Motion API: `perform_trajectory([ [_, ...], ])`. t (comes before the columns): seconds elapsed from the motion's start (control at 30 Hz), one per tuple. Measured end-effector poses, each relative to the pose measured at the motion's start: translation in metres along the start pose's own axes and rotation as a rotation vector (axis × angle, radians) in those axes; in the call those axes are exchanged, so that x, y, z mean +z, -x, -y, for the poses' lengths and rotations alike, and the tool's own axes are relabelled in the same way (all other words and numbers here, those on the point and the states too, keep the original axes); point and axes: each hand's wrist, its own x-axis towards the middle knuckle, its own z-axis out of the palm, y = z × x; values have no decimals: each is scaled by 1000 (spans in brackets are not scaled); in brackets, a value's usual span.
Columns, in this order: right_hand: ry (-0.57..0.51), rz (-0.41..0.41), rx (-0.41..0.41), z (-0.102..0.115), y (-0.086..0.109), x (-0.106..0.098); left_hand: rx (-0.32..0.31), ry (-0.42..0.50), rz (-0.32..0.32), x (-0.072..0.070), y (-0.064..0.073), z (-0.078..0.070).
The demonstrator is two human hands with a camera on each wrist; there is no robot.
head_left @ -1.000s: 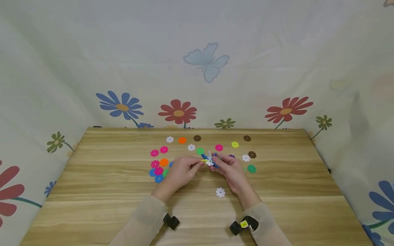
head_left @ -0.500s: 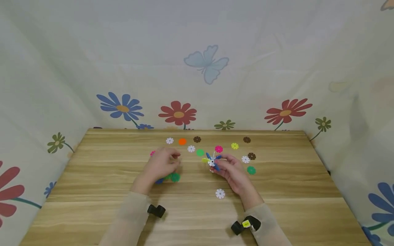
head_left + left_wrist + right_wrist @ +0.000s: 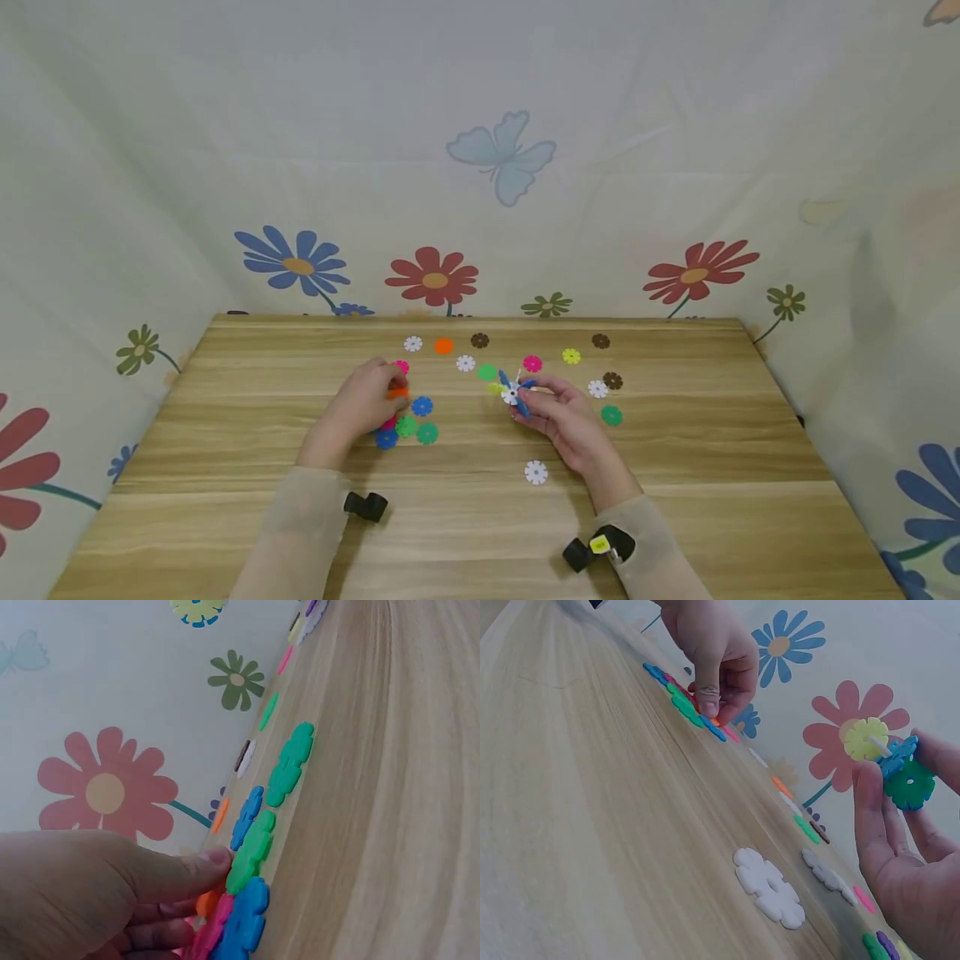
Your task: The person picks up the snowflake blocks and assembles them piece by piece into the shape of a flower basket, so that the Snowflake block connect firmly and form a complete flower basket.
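My left hand (image 3: 358, 402) is over the cluster of notched plastic discs on the left, its thumb and fingers pinching an orange disc (image 3: 399, 392). Partly under that hand are pink discs (image 3: 208, 930); a blue disc (image 3: 246, 919) and a light green disc (image 3: 253, 853) lie right beside the thumb. My right hand (image 3: 564, 418) grips a small assembly of interlocked discs (image 3: 512, 393) above the table. In the right wrist view the assembly shows a yellow disc (image 3: 866, 739), a green disc (image 3: 909, 784) and blue ones between thumb and fingers.
A single white disc (image 3: 536, 472) lies on the wooden table (image 3: 465, 533) nearer the front. Farther back are scattered brown (image 3: 601, 342), yellow (image 3: 572, 356), pink (image 3: 532, 363) and white discs (image 3: 413, 343). Flower-printed cloth (image 3: 615, 167) stands behind the table.
My left hand has let go of the assembly and moved left to the disc cluster, where it now pinches an orange disc. The right hand stays nearly in place with the assembly.
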Motion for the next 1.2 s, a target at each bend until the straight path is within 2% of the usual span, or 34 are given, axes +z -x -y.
perform_trajectory([
  [0.17,-12,8,4,-2,0,-1,37,140,-31,9,-4,3],
  [0.2,-14,8,4,-2,0,-1,3,154,-38,6,-2,-9],
  [0.27,-18,6,4,-3,0,-1,-10,237,-63,9,-4,-15],
  [0.33,-25,6,3,-3,0,0,-15,340,-92,13,-5,-26],
  [0.43,-40,4,-2,-4,0,1,17,488,-135,19,-6,-51],
  [0.53,-53,0,-10,-5,-1,1,68,573,-163,30,-7,-75],
  [0.63,-49,-4,-19,-6,-1,2,107,608,-185,40,-6,-90],
  [0.73,-36,-7,-29,-6,-2,4,132,615,-200,47,-4,-97],
  [1.0,-37,-10,-55,-7,-2,6,139,594,-231,51,-4,-97],
  [1.2,-22,-4,-55,-7,-1,5,126,629,-225,52,-4,-100],
])
